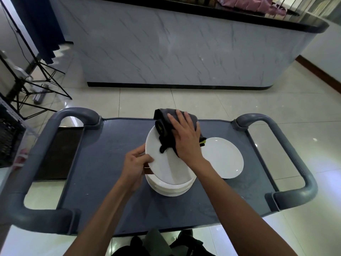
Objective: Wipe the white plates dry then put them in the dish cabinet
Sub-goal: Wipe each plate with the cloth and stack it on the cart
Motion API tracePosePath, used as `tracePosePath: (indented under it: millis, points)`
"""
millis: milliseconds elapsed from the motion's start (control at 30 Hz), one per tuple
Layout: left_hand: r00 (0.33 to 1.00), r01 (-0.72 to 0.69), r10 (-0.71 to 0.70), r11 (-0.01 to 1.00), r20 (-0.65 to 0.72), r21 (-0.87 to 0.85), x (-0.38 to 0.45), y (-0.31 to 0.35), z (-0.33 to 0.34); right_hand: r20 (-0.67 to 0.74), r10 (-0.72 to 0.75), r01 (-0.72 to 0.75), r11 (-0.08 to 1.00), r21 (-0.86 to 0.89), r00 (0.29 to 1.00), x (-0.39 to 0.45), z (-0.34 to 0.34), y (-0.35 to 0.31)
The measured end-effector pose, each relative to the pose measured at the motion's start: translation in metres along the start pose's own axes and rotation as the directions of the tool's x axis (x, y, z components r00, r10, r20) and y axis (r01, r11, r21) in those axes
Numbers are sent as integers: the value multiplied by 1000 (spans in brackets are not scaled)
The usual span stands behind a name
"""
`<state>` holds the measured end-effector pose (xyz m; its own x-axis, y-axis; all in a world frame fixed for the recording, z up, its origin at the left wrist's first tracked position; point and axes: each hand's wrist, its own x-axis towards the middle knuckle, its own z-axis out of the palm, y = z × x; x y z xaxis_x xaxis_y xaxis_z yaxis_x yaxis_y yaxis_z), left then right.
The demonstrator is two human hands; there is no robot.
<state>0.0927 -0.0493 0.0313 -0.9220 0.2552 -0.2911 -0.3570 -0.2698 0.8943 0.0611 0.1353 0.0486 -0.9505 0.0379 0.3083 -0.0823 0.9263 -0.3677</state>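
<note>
Head view. Plate [162, 163], white, round, held tilted above a stack of plates [171, 189] on the grey cart [103, 163]; a judgement: stiff, glazed, breakable, likely slick while damp, best taken by the rim with fingers under and thumb over.

Left hand [137, 166]: fingers curled, pinching the plate's near-left rim, thumb on the upper face.

Right hand [185, 137]: fingers spread nearly flat, pressing a dark cloth [164, 130] against the plate's far upper face; cloth soft, bunched, one end draped over the far rim.

Second plate [223, 157]: single, white, lying flat on the cart just to the right of the stack, partly behind the right wrist; whether already dried cannot be told.

Cart: two looped handles, left and right, standing on a pale tiled floor [203, 100].

Counter [175, 48]: marble-patterned front, dark top, beyond the cart.

Tripod [36, 78]: black, at far left.

Dish cabinet: not identified in view.

Step in hand, by judgement: wiping; stacked plates appear to await drying.
</note>
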Motion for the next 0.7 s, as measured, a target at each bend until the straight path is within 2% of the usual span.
tracePosePath:
  millis: [167,333,500,700]
  points:
    - [998,-21,14,995,-69,-97,-2,0,1,-3,111,-111,994,-3,994,-2,-5,16]
    - [994,-33,16,987,-105,-156,1,3,-1,-16,155,-154,987,34,988,-14,-5,22]
    - [987,-88,57,972,-147,-216,7,9,-5,-23,212,-198,943,268,977,-32,-1,19]
    - [983,-132,104,973,-151,-189,14,16,-12,15,291,-272,872,408,957,-49,7,7]
